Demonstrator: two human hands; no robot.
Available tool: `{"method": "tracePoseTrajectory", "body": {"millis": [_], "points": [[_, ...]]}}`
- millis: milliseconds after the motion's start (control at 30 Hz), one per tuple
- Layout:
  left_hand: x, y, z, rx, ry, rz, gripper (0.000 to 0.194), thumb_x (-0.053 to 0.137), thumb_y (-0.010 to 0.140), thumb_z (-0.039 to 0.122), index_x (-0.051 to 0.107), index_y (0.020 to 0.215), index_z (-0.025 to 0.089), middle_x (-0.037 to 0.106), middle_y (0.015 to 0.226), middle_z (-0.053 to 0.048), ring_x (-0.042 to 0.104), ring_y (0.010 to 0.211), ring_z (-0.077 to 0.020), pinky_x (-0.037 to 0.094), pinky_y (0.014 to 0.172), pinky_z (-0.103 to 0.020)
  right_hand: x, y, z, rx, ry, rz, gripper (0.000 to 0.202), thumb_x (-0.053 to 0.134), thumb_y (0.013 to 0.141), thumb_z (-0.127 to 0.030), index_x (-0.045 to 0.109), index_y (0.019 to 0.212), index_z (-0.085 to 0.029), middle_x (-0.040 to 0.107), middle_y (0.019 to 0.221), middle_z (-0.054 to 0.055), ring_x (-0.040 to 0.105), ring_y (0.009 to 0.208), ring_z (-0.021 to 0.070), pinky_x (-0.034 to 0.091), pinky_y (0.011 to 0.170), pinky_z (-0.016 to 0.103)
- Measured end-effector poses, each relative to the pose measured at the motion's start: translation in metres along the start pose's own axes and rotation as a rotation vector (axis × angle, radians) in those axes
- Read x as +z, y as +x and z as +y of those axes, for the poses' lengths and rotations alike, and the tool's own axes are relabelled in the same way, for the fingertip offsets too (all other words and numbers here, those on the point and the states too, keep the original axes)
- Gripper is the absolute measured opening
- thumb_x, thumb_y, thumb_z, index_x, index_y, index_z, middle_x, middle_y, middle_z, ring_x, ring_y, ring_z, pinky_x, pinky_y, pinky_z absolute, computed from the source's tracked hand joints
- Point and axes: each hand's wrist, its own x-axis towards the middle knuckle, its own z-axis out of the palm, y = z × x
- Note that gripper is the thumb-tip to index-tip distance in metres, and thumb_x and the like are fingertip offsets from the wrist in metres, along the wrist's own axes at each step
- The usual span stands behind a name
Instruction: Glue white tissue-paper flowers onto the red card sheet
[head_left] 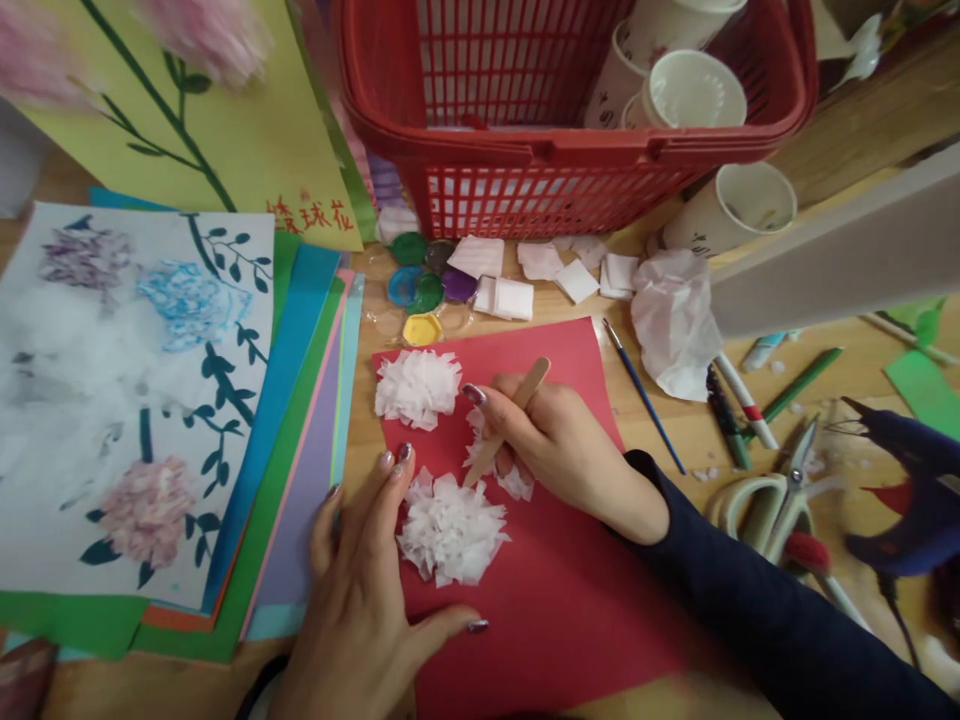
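Note:
My right hand (551, 435) is closed on a flat wooden stick (534, 380), its lower end between two white tissue clusters on a red sheet (555, 610). Under that hand a partly hidden white tissue cluster (515, 484) shows. A ruffled white paper flower (452, 528) lies below it, and a second white paper flower (418, 388) sits at the sheet's upper left. My left hand (367, 590) rests at the sheet's left edge, fingers apart around the lower flower's left side, holding nothing.
A red basket (540, 150) with paper cups stands behind. Paint pots (427, 292) and white paper squares (514, 298) lie before it. Coloured sheets (300, 500) and a flower picture (45, 540) are left. A paintbrush (643, 395), scissors (791, 490) and glue gun (911, 510) lie right.

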Motion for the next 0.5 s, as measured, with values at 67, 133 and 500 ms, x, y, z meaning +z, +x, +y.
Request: {"method": "tracePoseTrajectory", "body": {"millis": [67,133,500], "points": [[0.0005,-0.0006,0.0,0.0,-0.012,-0.002,0.109,0.068,0.081,0.063,0.007,0.159,0.016,0.049,0.149,-0.023,0.046,0.139,-0.0357,0.022,0.117,-0.059,-0.0003,0.0016,-0.0006,0.002,0.009,-0.019,0.042,0.041,0.104,-0.038,0.043,0.066,-0.023,0.057,0.046,-0.007,0.051,0.037,0.0066,0.038,0.045,0.018],[0.0014,-0.0013,-0.0003,-0.011,-0.018,-0.004,0.114,0.071,0.078,0.064,0.005,0.159,0.015,0.049,0.148,-0.023,0.048,0.138,-0.0353,0.021,0.118,-0.058,-0.0008,0.0022,-0.0014,-0.023,-0.003,-0.025,0.041,0.04,0.105,-0.037,0.043,0.066,-0.023,0.056,0.046,-0.007,0.05,0.037,0.0064,0.037,0.044,0.018],[-0.0013,-0.0002,-0.0033,0.018,0.012,-0.056,0.13,0.079,0.07,0.063,-0.002,0.159,0.013,0.048,0.149,-0.024,0.045,0.14,-0.0368,0.014,0.119,-0.057,0.0084,-0.0001,-0.0052,-0.111,-0.046,-0.051,0.045,0.04,0.105,-0.031,0.041,0.06,-0.023,0.056,0.047,-0.005,0.048,0.04,0.0063,0.037,0.047,0.019]]}}
